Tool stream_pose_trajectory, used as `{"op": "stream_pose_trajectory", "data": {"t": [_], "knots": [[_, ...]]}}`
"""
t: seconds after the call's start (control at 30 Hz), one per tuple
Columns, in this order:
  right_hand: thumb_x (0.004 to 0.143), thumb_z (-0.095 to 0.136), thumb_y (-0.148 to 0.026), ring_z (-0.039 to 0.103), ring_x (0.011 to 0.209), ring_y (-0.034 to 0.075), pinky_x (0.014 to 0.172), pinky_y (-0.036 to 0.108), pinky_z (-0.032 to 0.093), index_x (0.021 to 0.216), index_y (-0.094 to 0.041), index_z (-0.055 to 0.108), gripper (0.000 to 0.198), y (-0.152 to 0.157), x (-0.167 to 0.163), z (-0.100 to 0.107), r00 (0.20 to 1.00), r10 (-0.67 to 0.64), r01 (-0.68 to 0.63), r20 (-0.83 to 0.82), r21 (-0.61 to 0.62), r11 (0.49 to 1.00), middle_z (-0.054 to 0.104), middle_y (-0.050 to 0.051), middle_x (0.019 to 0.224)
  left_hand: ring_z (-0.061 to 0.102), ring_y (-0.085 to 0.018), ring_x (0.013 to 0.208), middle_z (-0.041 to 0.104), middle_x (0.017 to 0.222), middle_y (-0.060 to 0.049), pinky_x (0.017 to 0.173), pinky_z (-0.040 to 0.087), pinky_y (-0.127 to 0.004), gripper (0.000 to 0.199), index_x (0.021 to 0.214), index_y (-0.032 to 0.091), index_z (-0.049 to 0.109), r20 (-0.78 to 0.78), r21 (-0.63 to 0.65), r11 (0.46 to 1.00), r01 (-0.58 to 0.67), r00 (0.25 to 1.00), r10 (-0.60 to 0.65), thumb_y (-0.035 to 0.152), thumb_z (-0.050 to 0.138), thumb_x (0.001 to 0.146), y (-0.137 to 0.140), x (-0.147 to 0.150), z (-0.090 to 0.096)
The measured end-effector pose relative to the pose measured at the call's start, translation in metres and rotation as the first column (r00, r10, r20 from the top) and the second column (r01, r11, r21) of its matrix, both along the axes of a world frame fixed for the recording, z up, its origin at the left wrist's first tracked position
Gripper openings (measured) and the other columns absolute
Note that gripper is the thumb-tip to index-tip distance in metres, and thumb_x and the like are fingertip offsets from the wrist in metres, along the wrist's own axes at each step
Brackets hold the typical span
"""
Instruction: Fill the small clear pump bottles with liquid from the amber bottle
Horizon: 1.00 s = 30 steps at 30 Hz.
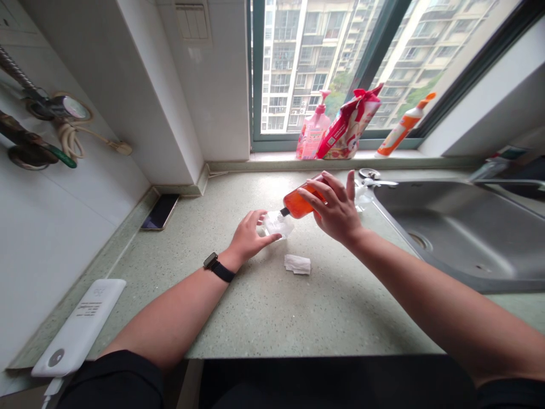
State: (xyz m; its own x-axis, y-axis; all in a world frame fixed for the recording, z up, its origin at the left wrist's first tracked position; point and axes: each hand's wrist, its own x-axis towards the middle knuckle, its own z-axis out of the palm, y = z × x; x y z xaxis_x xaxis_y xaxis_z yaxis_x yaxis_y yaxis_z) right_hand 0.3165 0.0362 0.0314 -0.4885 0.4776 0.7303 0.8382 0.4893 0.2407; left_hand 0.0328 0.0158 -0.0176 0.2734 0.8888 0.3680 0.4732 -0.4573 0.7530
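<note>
My right hand (336, 207) grips a bottle of orange-red liquid (300, 201), tilted so its dark neck points down and left. The neck is at a small clear container (279, 224), at or just over its opening. Around the near-left side of that container my left hand (253, 236) is closed, thumb in front and fingers behind. Whether liquid is flowing I cannot tell. A folded white tissue (297, 264) lies on the counter just in front of the container.
At the right is a steel sink (468, 227) with a faucet (378, 183). A phone (160, 212) and a white power bank (80, 326) lie left. A pink pump bottle (314, 133), a red pouch (351, 125) and an orange-white bottle (402, 128) stand on the windowsill.
</note>
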Motion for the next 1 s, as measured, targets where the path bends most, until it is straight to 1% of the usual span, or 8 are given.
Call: {"op": "stream_pose_trajectory", "data": {"t": [0.2,0.4,0.57,0.7,1.0], "knots": [[0.091,0.062,-0.004,0.045,0.155,0.037,0.132,0.081,0.008,0.165,-0.052,0.035,0.092,0.0,-0.001,0.003,1.0,0.02,-0.02,-0.006,0.003,1.0,0.064,0.0,0.152,0.074,-0.028,0.108,0.069,0.126,-0.01,0.095,0.064,-0.047,0.069,0.134,0.023,0.061,-0.002,0.012,1.0,-0.001,1.0,0.001,0.056,0.091,0.081,0.0,0.0,-0.001],[0.093,0.061,-0.005,0.047,0.154,0.038,0.132,0.082,0.012,0.167,-0.053,0.033,0.092,-0.001,-0.001,0.005,0.999,0.043,-0.043,-0.01,0.01,0.999,0.065,0.0,0.151,0.074,-0.028,0.107,0.069,0.126,-0.01,0.095,0.064,-0.047,0.069,0.133,0.023,0.061,-0.003,0.018,1.0,-0.004,1.0,0.004,0.055,0.092,0.08,0.002,0.0,-0.002],[0.094,0.061,-0.005,0.047,0.154,0.037,0.132,0.081,0.012,0.165,-0.051,0.036,0.089,-0.001,-0.001,0.007,0.999,0.053,-0.053,-0.001,0.03,0.998,0.066,0.001,0.15,0.074,-0.029,0.108,0.069,0.127,-0.01,0.096,0.064,-0.048,0.07,0.134,0.023,0.062,0.008,0.019,1.0,0.001,1.0,-0.002,0.056,0.092,0.08,0.002,0.0,-0.002],[0.092,0.061,-0.004,0.047,0.155,0.037,0.132,0.081,0.012,0.165,-0.051,0.037,0.09,-0.001,-0.001,0.008,0.999,0.047,-0.047,0.002,0.018,0.999,0.065,0.001,0.152,0.074,-0.029,0.108,0.069,0.127,-0.011,0.097,0.063,-0.048,0.071,0.135,0.023,0.062,0.011,0.017,1.0,0.005,1.0,-0.005,0.056,0.092,0.08,0.002,0.0,-0.003],[0.094,0.061,-0.005,0.048,0.154,0.036,0.132,0.081,0.015,0.162,-0.048,0.041,0.083,-0.002,0.0,0.011,0.998,0.059,-0.06,0.024,0.047,0.997,0.066,0.002,0.149,0.074,-0.028,0.107,0.069,0.127,-0.01,0.097,0.064,-0.048,0.07,0.135,0.024,0.063,0.008,0.033,0.999,0.008,1.0,-0.008,0.056,0.092,0.081,0.002,0.0,-0.003]]}}
